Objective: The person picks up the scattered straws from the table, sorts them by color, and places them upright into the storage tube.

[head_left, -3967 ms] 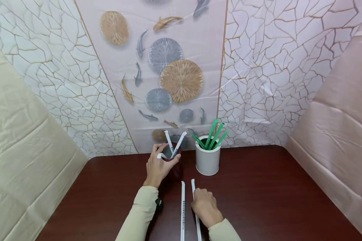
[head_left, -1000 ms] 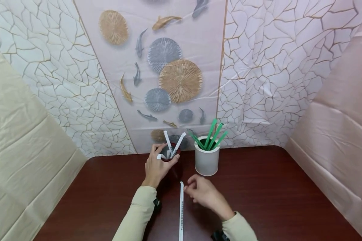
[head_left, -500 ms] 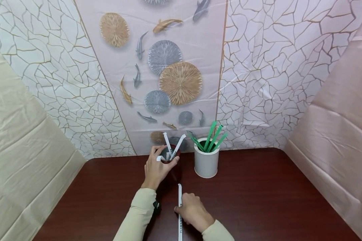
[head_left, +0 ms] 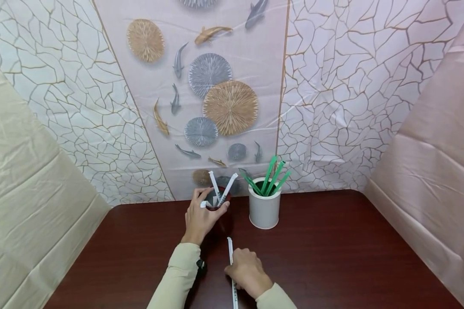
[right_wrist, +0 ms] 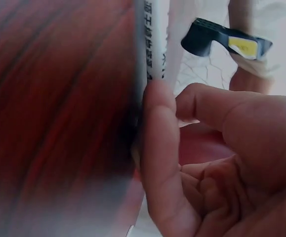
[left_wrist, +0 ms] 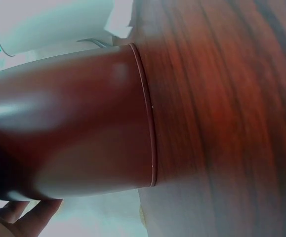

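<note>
My left hand [head_left: 196, 218] grips a dark red cylindrical cup [left_wrist: 78, 123] around its upper part at the back of the table, thumb on the right side. White paper-wrapped straws [head_left: 229, 183] lean inside, two of them rising well above the rim. The left wrist view has the cup's base edge right at the tabletop. Nearer the front, my right hand [head_left: 247, 271] pinches another white paper-wrapped straw [head_left: 230, 246] along its middle. Dark printed characters show on this straw's wrapper in the right wrist view, with the index finger stretched along it.
A light grey cup [head_left: 264, 213] stands right of the red one, holding several green straws [head_left: 271, 177]. Behind both, a patterned cloth [head_left: 232, 107] hangs along the table's back edge. Plain cloth walls [head_left: 429, 171] flank the dark reddish wooden table [head_left: 332, 257].
One of two straws has gone from the table, and another white end shows in the red cup. My right hand has moved onto the remaining straw, which now slants slightly. The left hand stays.
</note>
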The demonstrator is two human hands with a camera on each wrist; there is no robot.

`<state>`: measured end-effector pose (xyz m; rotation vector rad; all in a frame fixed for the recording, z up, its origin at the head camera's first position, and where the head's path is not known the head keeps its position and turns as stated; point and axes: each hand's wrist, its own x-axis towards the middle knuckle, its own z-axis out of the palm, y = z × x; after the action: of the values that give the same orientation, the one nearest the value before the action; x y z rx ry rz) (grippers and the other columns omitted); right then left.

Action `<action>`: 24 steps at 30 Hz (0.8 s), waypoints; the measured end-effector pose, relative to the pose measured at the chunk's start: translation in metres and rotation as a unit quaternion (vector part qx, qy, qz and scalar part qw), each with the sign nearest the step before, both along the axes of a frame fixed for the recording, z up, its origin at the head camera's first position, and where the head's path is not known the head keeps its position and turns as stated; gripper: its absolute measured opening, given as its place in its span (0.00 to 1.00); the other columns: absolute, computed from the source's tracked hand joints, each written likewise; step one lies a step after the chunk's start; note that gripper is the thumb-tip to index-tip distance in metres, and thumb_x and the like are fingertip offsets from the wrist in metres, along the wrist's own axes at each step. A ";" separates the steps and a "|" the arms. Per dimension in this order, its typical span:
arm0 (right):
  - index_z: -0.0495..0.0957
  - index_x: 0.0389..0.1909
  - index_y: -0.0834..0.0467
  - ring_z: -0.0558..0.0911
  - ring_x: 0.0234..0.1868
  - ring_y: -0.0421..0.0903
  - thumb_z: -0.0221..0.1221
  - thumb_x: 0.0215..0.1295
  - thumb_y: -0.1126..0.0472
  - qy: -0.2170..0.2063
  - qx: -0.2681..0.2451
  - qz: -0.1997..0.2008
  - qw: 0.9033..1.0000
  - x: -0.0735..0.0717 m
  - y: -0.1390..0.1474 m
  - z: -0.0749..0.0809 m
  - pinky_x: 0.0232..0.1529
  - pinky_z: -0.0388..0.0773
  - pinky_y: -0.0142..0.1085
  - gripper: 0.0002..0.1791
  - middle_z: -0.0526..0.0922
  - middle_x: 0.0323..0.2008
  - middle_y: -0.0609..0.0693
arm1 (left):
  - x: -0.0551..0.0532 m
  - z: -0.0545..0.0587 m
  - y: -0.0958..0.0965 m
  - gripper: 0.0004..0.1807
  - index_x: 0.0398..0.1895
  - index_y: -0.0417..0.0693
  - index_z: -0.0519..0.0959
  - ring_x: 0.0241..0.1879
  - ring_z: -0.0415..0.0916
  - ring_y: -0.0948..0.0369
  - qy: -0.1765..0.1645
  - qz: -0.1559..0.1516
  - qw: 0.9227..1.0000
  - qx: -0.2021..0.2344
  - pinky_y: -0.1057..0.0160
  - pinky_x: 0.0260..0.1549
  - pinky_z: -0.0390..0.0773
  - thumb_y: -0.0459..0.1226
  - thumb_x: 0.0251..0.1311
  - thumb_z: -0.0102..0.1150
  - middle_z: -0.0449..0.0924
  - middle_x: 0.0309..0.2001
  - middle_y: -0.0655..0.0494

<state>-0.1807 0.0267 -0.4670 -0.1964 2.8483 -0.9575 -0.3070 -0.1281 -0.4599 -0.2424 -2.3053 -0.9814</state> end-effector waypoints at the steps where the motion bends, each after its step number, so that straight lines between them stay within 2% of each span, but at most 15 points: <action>1: 0.74 0.12 0.57 0.74 0.06 0.40 0.67 0.58 0.66 -0.002 -0.010 0.001 1.000 0.000 0.002 0.001 0.18 0.75 0.38 0.17 0.71 0.05 0.45 | 0.000 0.000 0.000 0.36 0.62 0.57 0.84 0.40 0.83 0.53 0.000 0.000 1.000 0.000 0.51 0.29 0.80 0.64 0.54 0.74 0.75 0.61 0.60; 4: 0.75 0.12 0.56 0.74 0.07 0.39 0.65 0.60 0.65 -0.004 -0.031 0.002 1.000 -0.001 0.010 0.009 0.17 0.75 0.37 0.17 0.73 0.05 0.45 | 0.000 0.000 -0.001 0.37 0.62 0.57 0.84 0.40 0.84 0.52 0.001 0.005 1.000 -0.002 0.51 0.29 0.80 0.64 0.53 0.74 0.76 0.60 0.59; 7: 0.77 0.17 0.56 0.76 0.10 0.39 0.63 0.63 0.66 0.015 -0.051 0.001 0.999 -0.004 0.022 0.026 0.19 0.75 0.36 0.15 0.75 0.08 0.44 | -0.001 0.000 -0.002 0.37 0.62 0.58 0.84 0.40 0.84 0.52 -0.003 0.008 1.000 -0.003 0.51 0.29 0.80 0.66 0.53 0.74 0.76 0.61 0.60; 12: 0.77 0.28 0.56 0.78 0.13 0.38 0.63 0.64 0.68 0.081 -0.098 -0.011 0.992 -0.009 0.043 0.064 0.19 0.76 0.35 0.07 0.78 0.15 0.44 | -0.004 0.001 -0.001 0.38 0.63 0.60 0.84 0.37 0.84 0.52 -0.008 0.006 1.000 -0.007 0.53 0.27 0.79 0.68 0.53 0.72 0.75 0.61 0.62; 16: 0.77 0.35 0.57 0.79 0.18 0.38 0.62 0.66 0.69 0.148 -0.114 -0.007 0.982 -0.016 0.056 0.104 0.21 0.76 0.35 0.04 0.82 0.25 0.46 | -0.004 0.000 0.001 0.39 0.63 0.59 0.84 0.35 0.83 0.53 -0.003 0.005 1.000 -0.010 0.54 0.26 0.78 0.69 0.54 0.71 0.75 0.62 0.61; 20: 0.80 0.44 0.59 0.84 0.28 0.43 0.63 0.70 0.69 0.241 -0.114 0.018 0.964 -0.027 0.062 0.150 0.28 0.81 0.37 0.05 0.87 0.36 0.52 | -0.002 0.000 0.001 0.37 0.63 0.58 0.84 0.35 0.82 0.53 0.002 0.000 1.000 -0.006 0.53 0.26 0.78 0.66 0.55 0.72 0.75 0.62 0.60; 24: 0.82 0.50 0.62 0.89 0.37 0.51 0.65 0.71 0.69 0.333 -0.138 0.057 0.931 -0.035 0.059 0.189 0.39 0.86 0.44 0.09 0.87 0.39 0.56 | 0.000 0.002 0.001 0.36 0.63 0.58 0.84 0.35 0.82 0.54 0.005 0.000 1.000 -0.002 0.54 0.25 0.77 0.63 0.54 0.75 0.75 0.61 0.60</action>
<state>-0.2161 0.0860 -0.2778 -0.8581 3.1979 -1.5016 -0.3072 -0.1272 -0.4584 -0.2494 -2.2983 -0.9741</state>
